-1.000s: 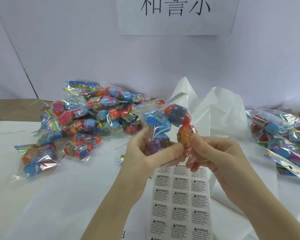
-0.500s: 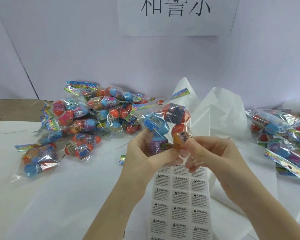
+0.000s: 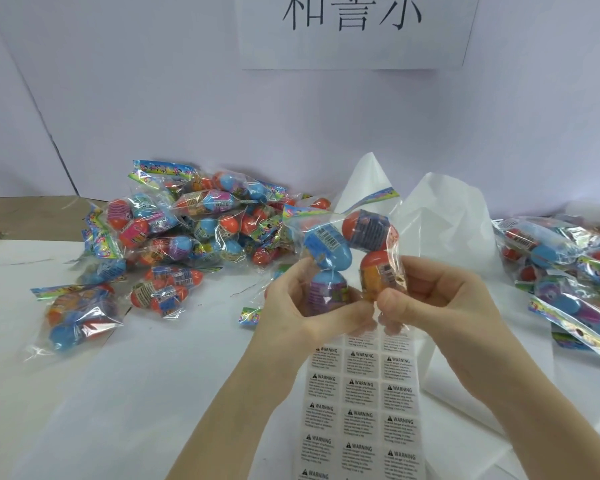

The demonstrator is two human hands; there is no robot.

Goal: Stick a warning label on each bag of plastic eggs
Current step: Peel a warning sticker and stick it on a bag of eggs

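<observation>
Head cam: both hands are holding one bag of plastic eggs point(image 3: 350, 251) up over the middle of the desk point(image 3: 153, 393). The left hand point(image 3: 302, 306) is curling its grip round the bag's bottom, thumb across a purple-and-blue egg. The right hand point(image 3: 444, 306) is pinching the lower right corner. The warning label sheet point(image 3: 361, 407) is lying under the wrists at the near edge. A pile of bags point(image 3: 187, 237) is sitting far left, more bags point(image 3: 568, 271) along the right edge.

Pretty bright, even light, barely any shadows. Glare spots on the crinkly bags point(image 3: 174, 244) left of the hands. Whole frame's kinda soft, edges bend outward.
</observation>
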